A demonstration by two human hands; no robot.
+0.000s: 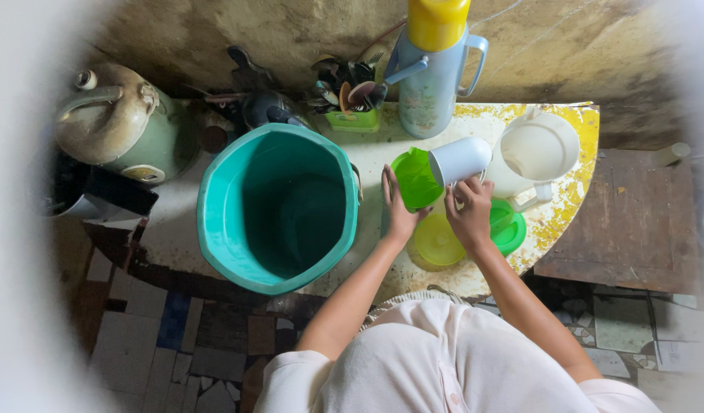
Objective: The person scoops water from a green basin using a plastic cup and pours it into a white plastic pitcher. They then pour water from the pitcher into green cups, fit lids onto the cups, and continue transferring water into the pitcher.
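Currently we hold: a white plastic mug (460, 160), tipped sideways, our right hand (469, 214) curled shut about its handle; a bright green plastic cup (414, 178), our left hand (398, 206) lying open-fingered against it. Risk: tilted mug slips, knocks white plastic jug (537, 151). Flower-printed pale blue flask (428, 86) behind.
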